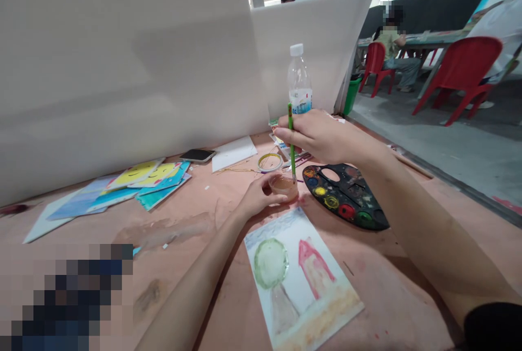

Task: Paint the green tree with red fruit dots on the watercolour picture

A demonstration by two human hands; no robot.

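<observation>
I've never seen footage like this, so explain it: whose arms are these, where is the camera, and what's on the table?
This picture comes from a camera worn on a person's head, looking forward and down, so the bare arms are the wearer's own. The right hand pinches a slim green paintbrush, its tip at a small clear cup of brownish water, which the left hand holds. Nearby on the pink-covered table lie a black oval watercolour palette and a white paper sheet painted with a red house.

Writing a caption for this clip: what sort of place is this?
Probably a shared painting workshop: a watercolour palette, a house painting, and red plastic chairs at a long table beyond.
</observation>
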